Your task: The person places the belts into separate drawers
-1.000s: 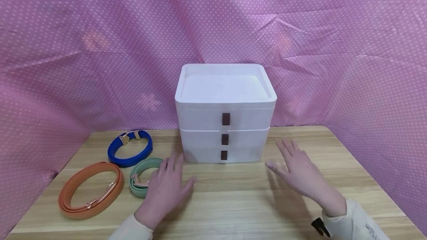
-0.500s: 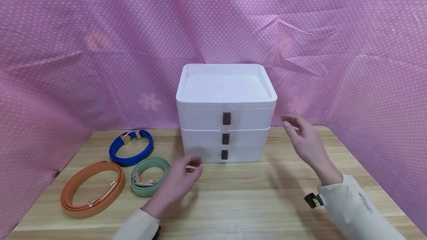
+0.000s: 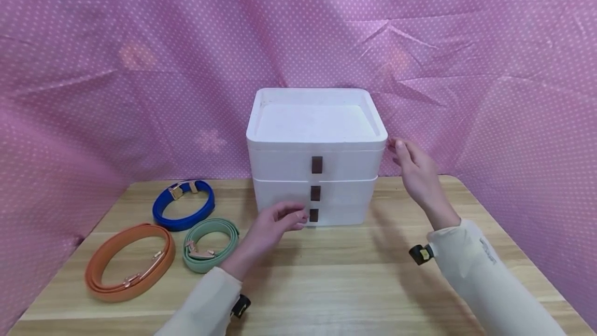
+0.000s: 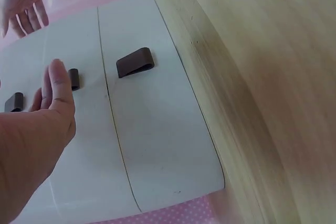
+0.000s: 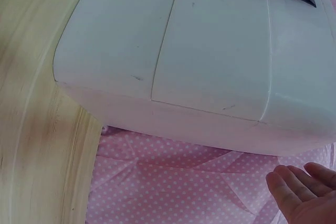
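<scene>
A white three-drawer box (image 3: pixel 280 165) with a tray-like top stands at the back centre, its drawers closed. Brown tabs mark the drawer fronts: top (image 3: pixel 317 165), middle (image 3: pixel 315 193) and bottom (image 3: pixel 314 215). In front of the lower drawers is my left hand (image 3: pixel 275 224), fingers loosely bent and holding nothing; the left wrist view shows it (image 4: pixel 50 114) beside a brown tab (image 4: pixel 74 79). My right hand (image 3: pixel 420 175) is raised by the box's right side near the top edge, empty. Its fingers look relaxed in the right wrist view (image 5: pixel 310 195); contact with the box cannot be told.
Three coiled belts lie on the left of the wooden table (image 3: pixel 354 284): a blue one (image 3: pixel 184 223), an orange one (image 3: pixel 107 294) and a green one (image 3: pixel 198 266). Pink dotted cloth (image 3: pixel 186 66) hangs behind and at both sides.
My left hand has moved right and forward from beside the green belt to the drawer fronts. My right hand has risen from near the table to beside the box's upper edge. The fingers of both are more bent.
</scene>
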The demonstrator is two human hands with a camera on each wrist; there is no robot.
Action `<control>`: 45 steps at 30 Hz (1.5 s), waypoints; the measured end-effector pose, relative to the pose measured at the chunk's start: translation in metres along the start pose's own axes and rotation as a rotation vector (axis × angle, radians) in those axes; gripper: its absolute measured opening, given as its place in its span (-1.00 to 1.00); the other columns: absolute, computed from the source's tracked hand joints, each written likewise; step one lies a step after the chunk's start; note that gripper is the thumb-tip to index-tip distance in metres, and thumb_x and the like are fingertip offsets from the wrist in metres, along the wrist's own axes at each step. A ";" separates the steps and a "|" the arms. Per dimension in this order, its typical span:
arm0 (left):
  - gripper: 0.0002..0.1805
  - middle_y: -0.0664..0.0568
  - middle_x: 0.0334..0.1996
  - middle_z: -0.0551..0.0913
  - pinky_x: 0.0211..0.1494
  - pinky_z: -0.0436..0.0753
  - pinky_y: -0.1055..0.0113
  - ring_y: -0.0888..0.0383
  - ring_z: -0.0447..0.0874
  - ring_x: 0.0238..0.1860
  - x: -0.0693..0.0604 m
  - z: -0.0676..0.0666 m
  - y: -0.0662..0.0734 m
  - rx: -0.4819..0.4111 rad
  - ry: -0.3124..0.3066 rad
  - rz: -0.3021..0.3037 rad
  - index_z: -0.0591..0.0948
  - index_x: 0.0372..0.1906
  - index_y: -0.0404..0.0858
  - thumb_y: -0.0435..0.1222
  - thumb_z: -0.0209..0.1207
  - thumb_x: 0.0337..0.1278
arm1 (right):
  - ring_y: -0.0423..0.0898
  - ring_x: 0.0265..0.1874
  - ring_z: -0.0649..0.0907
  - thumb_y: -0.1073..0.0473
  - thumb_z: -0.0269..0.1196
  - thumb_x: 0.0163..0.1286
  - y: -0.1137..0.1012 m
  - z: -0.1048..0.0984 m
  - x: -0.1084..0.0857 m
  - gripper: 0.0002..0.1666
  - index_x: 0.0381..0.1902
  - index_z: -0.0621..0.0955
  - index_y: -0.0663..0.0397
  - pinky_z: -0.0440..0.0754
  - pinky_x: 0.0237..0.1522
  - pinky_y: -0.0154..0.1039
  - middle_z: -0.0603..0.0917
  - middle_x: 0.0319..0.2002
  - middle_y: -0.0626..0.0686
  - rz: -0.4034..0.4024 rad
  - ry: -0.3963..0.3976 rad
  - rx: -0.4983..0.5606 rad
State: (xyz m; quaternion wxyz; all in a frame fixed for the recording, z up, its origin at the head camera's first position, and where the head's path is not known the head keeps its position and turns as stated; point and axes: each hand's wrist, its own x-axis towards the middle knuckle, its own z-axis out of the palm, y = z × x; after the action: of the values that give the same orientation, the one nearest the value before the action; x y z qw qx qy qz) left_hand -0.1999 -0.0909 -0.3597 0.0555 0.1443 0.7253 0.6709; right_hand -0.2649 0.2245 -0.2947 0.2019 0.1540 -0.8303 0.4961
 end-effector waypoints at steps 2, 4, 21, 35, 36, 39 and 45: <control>-0.56 -0.21 0.00 0.64 0.11 0.65 0.24 -0.07 0.64 0.01 0.003 0.000 0.000 -0.010 0.019 0.001 0.51 0.18 -0.48 -0.25 0.19 0.35 | 0.16 0.28 0.45 -0.15 -0.18 0.62 0.000 0.002 0.004 -0.29 0.34 0.35 0.38 0.48 0.26 -0.01 0.44 0.29 0.29 -0.005 0.003 0.024; -0.58 -0.18 -0.02 0.65 0.10 0.65 0.24 -0.07 0.65 0.00 0.007 0.001 0.000 -0.026 0.030 0.006 0.52 0.17 -0.47 -0.27 0.19 0.34 | 0.16 0.27 0.45 -0.11 -0.16 0.62 0.000 0.002 0.008 -0.31 0.32 0.36 0.41 0.49 0.26 -0.02 0.44 0.28 0.32 -0.008 0.012 0.048; -0.66 -0.40 0.00 0.61 0.12 0.64 0.21 -0.05 0.70 -0.03 0.034 0.019 0.014 -0.266 0.035 0.056 0.51 0.13 -0.54 -0.40 0.14 0.37 | 0.14 0.28 0.45 -0.29 -0.08 0.53 -0.018 -0.001 0.039 -0.21 0.37 0.37 0.25 0.41 0.32 0.01 0.44 0.32 0.21 0.039 0.004 -0.006; -0.67 -0.36 -0.05 0.65 0.14 0.63 0.18 -0.08 0.70 -0.02 0.046 0.025 0.028 -0.346 0.040 0.041 0.51 0.08 -0.59 -0.39 0.10 0.40 | 0.06 0.26 0.46 -0.09 0.06 0.54 -0.024 0.004 0.063 -0.34 0.39 0.36 0.24 0.45 0.29 -0.09 0.45 0.31 0.21 0.097 0.011 0.126; -0.67 -0.35 -0.06 0.66 0.14 0.63 0.18 -0.07 0.70 -0.02 0.047 0.025 0.028 -0.350 0.042 0.038 0.51 0.07 -0.59 -0.38 0.10 0.40 | 0.06 0.28 0.44 -0.08 0.06 0.54 -0.024 0.004 0.065 -0.34 0.40 0.35 0.24 0.43 0.30 -0.10 0.43 0.33 0.21 0.100 0.002 0.141; -0.68 -0.33 -0.06 0.67 0.15 0.63 0.18 -0.07 0.69 -0.01 0.049 0.025 0.030 -0.360 0.044 0.022 0.53 0.06 -0.58 -0.37 0.11 0.40 | 0.05 0.32 0.40 -0.09 0.06 0.54 -0.024 0.005 0.069 -0.33 0.43 0.32 0.19 0.39 0.34 -0.12 0.39 0.37 0.18 0.119 -0.011 0.162; -0.70 -0.35 -0.06 0.66 0.14 0.63 0.19 -0.10 0.69 -0.01 0.052 0.026 0.031 -0.390 0.051 0.024 0.51 0.03 -0.60 -0.39 0.09 0.41 | 0.03 0.36 0.35 -0.11 0.07 0.53 -0.022 0.007 0.078 -0.32 0.46 0.30 0.09 0.37 0.35 -0.15 0.33 0.42 0.13 0.174 -0.026 0.198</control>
State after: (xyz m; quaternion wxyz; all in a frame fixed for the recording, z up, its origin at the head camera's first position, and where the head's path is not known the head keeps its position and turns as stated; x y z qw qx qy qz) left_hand -0.2379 -0.0496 -0.3257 0.0561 0.1221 0.5808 0.8029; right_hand -0.3242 0.2037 -0.2428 0.1313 0.1070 -0.7900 0.5892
